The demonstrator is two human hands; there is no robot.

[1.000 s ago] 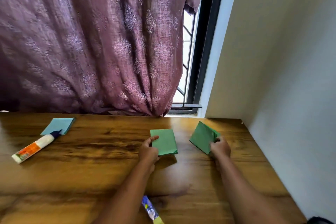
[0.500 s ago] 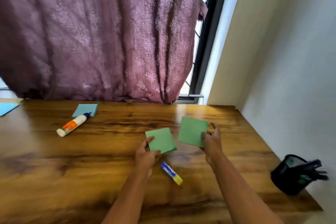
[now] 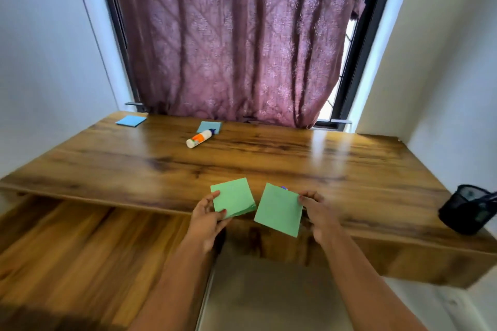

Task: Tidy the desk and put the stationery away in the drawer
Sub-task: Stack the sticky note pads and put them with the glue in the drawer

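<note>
Thumb and fingers of the left hand [image 3: 207,219] pinch a green note pad [image 3: 233,197] and — on my feed — the right hand [image 3: 318,212] pinches a green sheet [image 3: 278,209] beside it, both over the near edge of the bench [image 3: 295,158], a glue bottle [image 3: 200,138] lying far back.

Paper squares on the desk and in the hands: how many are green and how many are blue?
Green: 2, the green stack in the left hand and the green sheet in the right hand
Blue: 2, the corner blue square and the blue square by the glue bottle
Total: 4
</note>
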